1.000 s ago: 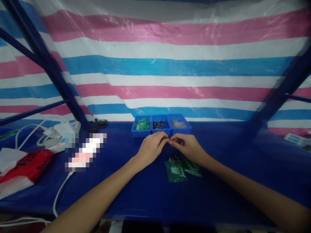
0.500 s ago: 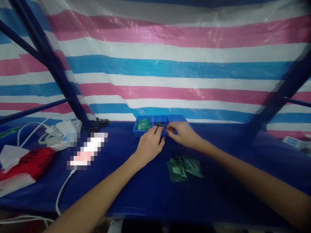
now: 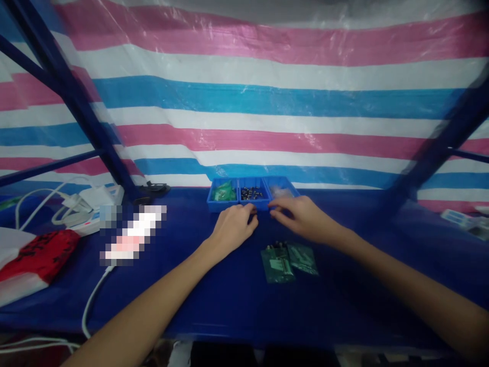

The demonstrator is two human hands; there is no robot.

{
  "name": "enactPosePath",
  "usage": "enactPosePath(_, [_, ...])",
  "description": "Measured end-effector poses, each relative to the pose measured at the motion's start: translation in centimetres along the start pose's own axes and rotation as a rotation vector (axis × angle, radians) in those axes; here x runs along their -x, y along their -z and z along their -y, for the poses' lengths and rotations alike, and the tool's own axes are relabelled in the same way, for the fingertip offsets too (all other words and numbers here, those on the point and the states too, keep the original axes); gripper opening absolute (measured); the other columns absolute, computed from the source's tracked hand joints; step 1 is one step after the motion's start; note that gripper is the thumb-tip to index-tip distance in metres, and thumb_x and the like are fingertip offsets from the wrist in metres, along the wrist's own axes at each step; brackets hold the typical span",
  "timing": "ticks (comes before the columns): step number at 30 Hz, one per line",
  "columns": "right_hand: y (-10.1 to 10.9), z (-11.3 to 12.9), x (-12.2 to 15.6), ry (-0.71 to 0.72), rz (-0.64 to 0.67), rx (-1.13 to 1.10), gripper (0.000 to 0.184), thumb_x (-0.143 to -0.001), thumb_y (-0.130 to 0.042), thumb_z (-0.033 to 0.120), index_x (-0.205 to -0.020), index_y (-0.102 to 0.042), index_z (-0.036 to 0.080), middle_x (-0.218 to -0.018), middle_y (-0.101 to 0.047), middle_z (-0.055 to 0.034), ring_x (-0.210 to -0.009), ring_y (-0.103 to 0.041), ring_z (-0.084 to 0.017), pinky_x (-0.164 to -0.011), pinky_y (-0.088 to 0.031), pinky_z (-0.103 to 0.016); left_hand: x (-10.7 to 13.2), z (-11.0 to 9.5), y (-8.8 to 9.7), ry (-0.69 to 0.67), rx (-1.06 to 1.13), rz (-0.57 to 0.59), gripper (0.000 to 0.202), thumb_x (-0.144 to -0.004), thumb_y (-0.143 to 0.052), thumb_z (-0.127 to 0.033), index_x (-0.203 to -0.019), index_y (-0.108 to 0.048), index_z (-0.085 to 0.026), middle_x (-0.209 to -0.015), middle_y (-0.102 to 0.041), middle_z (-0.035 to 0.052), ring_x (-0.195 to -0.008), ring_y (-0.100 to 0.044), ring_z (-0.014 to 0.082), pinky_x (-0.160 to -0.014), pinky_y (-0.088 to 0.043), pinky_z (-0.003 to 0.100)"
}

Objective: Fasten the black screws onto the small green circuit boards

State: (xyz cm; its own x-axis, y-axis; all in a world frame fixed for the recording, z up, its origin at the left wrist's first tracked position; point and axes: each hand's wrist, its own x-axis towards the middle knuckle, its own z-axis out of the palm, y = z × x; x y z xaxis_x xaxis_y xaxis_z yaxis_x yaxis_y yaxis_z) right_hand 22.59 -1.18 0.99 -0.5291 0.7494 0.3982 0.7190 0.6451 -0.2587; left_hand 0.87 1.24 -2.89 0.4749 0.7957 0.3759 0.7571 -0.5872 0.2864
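Note:
Three small blue bins stand side by side at the back of the blue table: green boards in the left one, dark small parts in the middle, pale parts in the right. My left hand rests in front of the middle bin, fingers curled together. Just in front of the right bin, my right hand has its fingertips pinched; whatever they hold is too small to make out. Two green circuit boards lie on the table nearer to me than the hands.
A white power strip with plugs and cables lies at the left, beside a red and white bag. A black clip sits by a blue frame post. A striped tarp hangs behind. A white item lies far right.
Both hands went from meeting over the table to the bins. The right hand reached the middle bin, then drew back toward the right bin. The left hand stayed curled before the middle bin.

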Motion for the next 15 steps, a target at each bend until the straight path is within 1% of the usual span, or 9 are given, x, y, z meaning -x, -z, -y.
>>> enactPosePath(2, [0.3,0.2,1.2,-0.013,0.065,-0.037,0.025,-0.097,-0.053,0.029,-0.111,-0.072,0.02,-0.087,-0.077,-0.0037,-0.073,-0.069,-0.018,-0.066,-0.044,-0.029,-0.1,0.0,-0.1,-0.055,0.038,0.01,0.031,-0.095,-0.053,-0.029,-0.121,-0.068,-0.021,-0.111,-0.074,0.0082,-0.103,-0.069,0.0272,-0.089,-0.053,0.042])
enactPosePath(3, [0.3,0.2,1.6,-0.016,0.101,-0.05,0.024,-0.096,-0.054,0.029,-0.11,-0.072,0.021,-0.087,-0.077,-0.0035,-0.072,-0.069,-0.017,-0.066,-0.044,-0.029,-0.1,0.0,0.0,-0.082,0.066,0.014,0.031,-0.094,-0.054,-0.028,-0.12,-0.069,-0.023,-0.115,-0.073,0.0075,-0.106,-0.068,0.0267,-0.092,-0.052,0.042])
enactPosePath(5, [0.4,0.0,2.0,-0.008,0.17,-0.069,0.023,-0.095,-0.056,0.029,-0.107,-0.074,0.022,-0.088,-0.077,-0.0036,-0.072,-0.068,-0.017,-0.066,-0.044,-0.028,-0.2,0.0,0.1,-0.137,0.136,0.017,0.025,-0.092,-0.058,-0.027,-0.111,-0.074,-0.024,-0.123,-0.069,0.0066,-0.11,-0.065,0.0251,-0.096,-0.05,0.04])
enactPosePath(6, [0.5,-0.1,2.1,0.0,0.205,-0.08,0.021,-0.095,-0.057,0.028,-0.105,-0.074,0.022,-0.088,-0.076,-0.0035,-0.072,-0.067,-0.017,-0.066,-0.044,-0.028,-0.2,-0.1,0.3,-0.164,0.18,0.024,0.021,-0.091,-0.061,-0.027,-0.106,-0.075,-0.024,-0.124,-0.067,0.0065,-0.109,-0.065,0.0237,-0.095,-0.05,0.038])
enactPosePath(8, [0.6,-0.3,2.1,0.013,0.276,-0.103,0.017,-0.092,-0.06,0.028,-0.099,-0.075,0.022,-0.086,-0.074,-0.0029,-0.072,-0.066,-0.016,-0.065,-0.043,-0.027,-0.2,-0.1,0.7,-0.199,0.28,0.089,0.016,-0.089,-0.065,-0.032,-0.095,-0.076,-0.022,-0.112,-0.068,0.0062,-0.096,-0.065,0.0196,-0.085,-0.051,0.032])
enactPosePath(11, [1.0,-0.4,2.1,0.004,0.361,-0.15,0.013,-0.089,-0.065,0.029,-0.095,-0.074,0.021,-0.083,-0.071,-0.0018,-0.072,-0.063,-0.015,-0.064,-0.042,-0.026,-0.2,-0.3,1.0,-0.19,0.433,0.315,0.027,-0.087,-0.069,-0.045,-0.095,-0.073,-0.019,-0.083,-0.065,0.0011,-0.072,-0.061,0.014,-0.063,-0.046,0.025])
enactPosePath(12, [1.1,-0.4,2.1,-0.003,0.384,-0.171,0.013,-0.088,-0.066,0.029,-0.095,-0.073,0.021,-0.083,-0.07,-0.0016,-0.072,-0.063,-0.015,-0.063,-0.042,-0.025,-0.1,-0.4,1.0,-0.187,0.458,0.378,0.03,-0.086,-0.07,-0.048,-0.095,-0.072,-0.019,-0.078,-0.063,-0.0003,-0.068,-0.059,0.013,-0.059,-0.043,0.024])
enactPosePath(13, [1.1,-0.4,2.1,-0.008,0.407,-0.193,0.014,-0.088,-0.066,0.029,-0.096,-0.073,0.02,-0.083,-0.07,-0.0016,-0.072,-0.062,-0.015,-0.063,-0.042,-0.025,-0.1,-0.5,1.0,-0.188,0.466,0.416,0.032,-0.085,-0.071,-0.049,-0.096,-0.071,-0.019,-0.076,-0.061,-0.0013,-0.066,-0.057,0.0123,-0.057,-0.04,0.023])
enactPosePath(15, [1.2,-0.3,2.2,-0.012,0.445,-0.232,0.014,-0.088,-0.065,0.028,-0.097,-0.072,0.02,-0.083,-0.069,-0.0012,-0.071,-0.062,-0.014,-0.063,-0.043,-0.024,0.0,-0.7,0.8,-0.208,0.445,0.429,0.03,-0.084,-0.073,-0.046,-0.095,-0.071,-0.019,-0.075,-0.06,-0.0019,-0.065,-0.055,0.0114,-0.055,-0.037,0.022])
